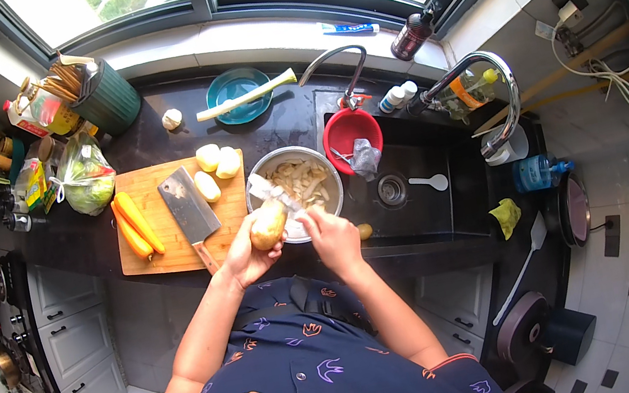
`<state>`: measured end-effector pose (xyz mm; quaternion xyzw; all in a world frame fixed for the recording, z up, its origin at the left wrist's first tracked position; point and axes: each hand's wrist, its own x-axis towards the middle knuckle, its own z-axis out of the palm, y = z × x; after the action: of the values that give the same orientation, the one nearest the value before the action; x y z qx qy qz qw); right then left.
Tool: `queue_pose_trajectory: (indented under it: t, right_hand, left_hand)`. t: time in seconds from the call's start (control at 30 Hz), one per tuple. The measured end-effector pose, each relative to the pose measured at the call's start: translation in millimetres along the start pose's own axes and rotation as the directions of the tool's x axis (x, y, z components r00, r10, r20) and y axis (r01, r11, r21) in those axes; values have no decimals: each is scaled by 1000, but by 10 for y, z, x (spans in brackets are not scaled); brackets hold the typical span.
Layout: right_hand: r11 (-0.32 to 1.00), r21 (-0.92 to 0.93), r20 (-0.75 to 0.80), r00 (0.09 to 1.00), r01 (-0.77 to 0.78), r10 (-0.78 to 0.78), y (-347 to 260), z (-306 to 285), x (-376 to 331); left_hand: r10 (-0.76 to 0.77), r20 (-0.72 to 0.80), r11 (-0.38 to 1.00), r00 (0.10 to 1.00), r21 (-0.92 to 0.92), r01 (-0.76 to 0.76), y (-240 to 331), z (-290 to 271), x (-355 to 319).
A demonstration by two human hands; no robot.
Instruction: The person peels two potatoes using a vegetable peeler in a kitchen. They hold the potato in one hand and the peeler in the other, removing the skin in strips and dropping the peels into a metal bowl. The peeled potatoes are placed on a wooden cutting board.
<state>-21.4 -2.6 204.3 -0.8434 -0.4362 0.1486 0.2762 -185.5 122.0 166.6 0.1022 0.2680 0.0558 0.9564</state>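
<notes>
Two bare forearms of mine rise from the lower edge and meet above the counter's front edge, both bent in toward the middle. My left hand [245, 255] is cupped palm-up, fingers curled round the lower end of a potato [268, 224], which stands tilted, its top leaning toward the right. My right hand [329, 232] is closed around a white peeler [273, 193], whose head lies against the potato's upper side; my wrist is cocked inward and the knuckles face up. Both hands hover over the near rim of a steel bowl [330, 173] holding pale peelings, so the potato sits just in front of that bowl, above the counter edge. Just left of the bowl lies a wooden cutting board [165, 256]; on it a cleaver [187, 206] rests with its handle pointing toward me, two carrots [134, 224] lie side by side near the left edge, and three peeled potatoes [213, 168] sit at the far right corner. To the right of the bowl is a dark sink [425, 202], with a white spoon [430, 182] on its floor and a red colander [351, 133] at its far left corner. Farther back, a blue plate [228, 89] carries a leek stalk [246, 96], beside a garlic bulb [172, 119], with a bagged vegetable [85, 175] at the left.
</notes>
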Motion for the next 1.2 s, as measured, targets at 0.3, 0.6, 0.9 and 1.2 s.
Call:
queue_pose_trajectory:
  t: [0.3,0.6,0.9,1.2]
  right_hand:
    - [941,54,136,936,-335,326,367,-113,35]
    - [859,503,122,992,-93,36,-213,25,0]
    - [954,177,42,970,-244,240,250,-119,116]
    - [981,60,34,982,186,-188,-176,-104,-285]
  left_hand:
    - [140,-126,979,982,166,-118,29,274,-99]
    - [228,-272,891,935,445,-88,-105,320,-37]
    - [128,-166,975,978,199,-93,-28,223,-118]
    - [202,-309,979,929,55,-195,-148,294,35]
